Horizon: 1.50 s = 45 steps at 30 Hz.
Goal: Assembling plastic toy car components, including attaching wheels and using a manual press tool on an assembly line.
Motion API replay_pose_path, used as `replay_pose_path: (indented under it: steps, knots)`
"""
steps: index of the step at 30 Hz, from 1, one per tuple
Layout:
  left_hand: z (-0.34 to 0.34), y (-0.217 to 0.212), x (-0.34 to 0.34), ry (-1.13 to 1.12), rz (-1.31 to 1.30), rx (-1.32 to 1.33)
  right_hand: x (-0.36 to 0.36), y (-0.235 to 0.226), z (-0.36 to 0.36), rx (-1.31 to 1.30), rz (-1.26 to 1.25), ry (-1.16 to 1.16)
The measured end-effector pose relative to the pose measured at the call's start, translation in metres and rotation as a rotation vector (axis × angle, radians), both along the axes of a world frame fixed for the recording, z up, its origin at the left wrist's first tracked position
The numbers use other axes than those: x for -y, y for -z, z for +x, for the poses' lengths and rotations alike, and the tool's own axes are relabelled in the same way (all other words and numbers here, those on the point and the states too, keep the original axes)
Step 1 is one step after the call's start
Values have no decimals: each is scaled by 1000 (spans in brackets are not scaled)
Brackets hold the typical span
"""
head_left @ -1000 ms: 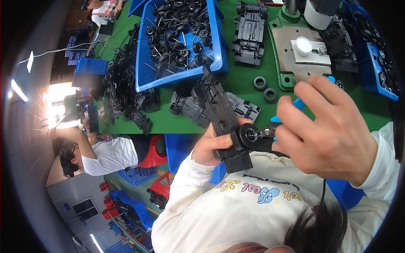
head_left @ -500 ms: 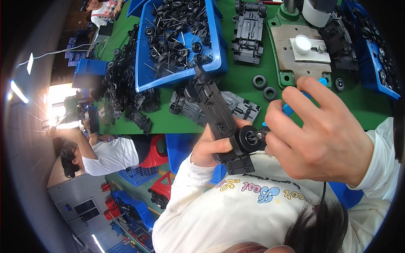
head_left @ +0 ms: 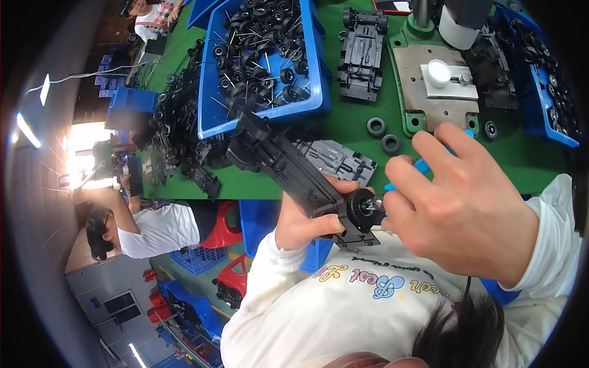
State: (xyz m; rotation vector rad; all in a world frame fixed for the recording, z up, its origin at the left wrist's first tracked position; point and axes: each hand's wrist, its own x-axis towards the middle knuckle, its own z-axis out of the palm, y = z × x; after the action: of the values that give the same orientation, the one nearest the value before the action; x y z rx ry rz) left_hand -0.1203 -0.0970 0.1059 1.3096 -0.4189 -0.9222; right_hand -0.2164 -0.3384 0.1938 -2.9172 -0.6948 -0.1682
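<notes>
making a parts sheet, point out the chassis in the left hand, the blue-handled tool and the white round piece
Chassis point(head_left: 299, 180), head view, middle of its long body
Blue-handled tool point(head_left: 421, 166), head view, on its handle
White round piece point(head_left: 438, 73), head view, near its middle

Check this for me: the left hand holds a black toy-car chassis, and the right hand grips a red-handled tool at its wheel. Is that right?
Not quite: the head view shows that the tool is blue-handled, not red-handled. The rest stands: the left hand holds the black toy-car chassis, and the right hand grips the tool at its wheel.
</notes>
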Motion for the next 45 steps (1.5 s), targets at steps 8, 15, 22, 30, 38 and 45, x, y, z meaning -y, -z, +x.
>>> replay_pose_path:
  steps: [8,15,22,30,38,45]
  knots:
    - [4,-1,-1,63,-52,74,-6,4,2,109,-20,12]
    - [3,-2,1,46,-164,72,-9,6,1,176,5,41]
    - [3,-1,2,68,-191,113,-10,9,0,231,75,62]
    - [3,-4,-3,50,-10,119,-9,16,1,335,74,17]
    - [0,-7,-2,19,-6,59,-2,26,3,355,127,-52]
    - [-2,-6,2,22,144,73,6,34,1,346,117,-120]
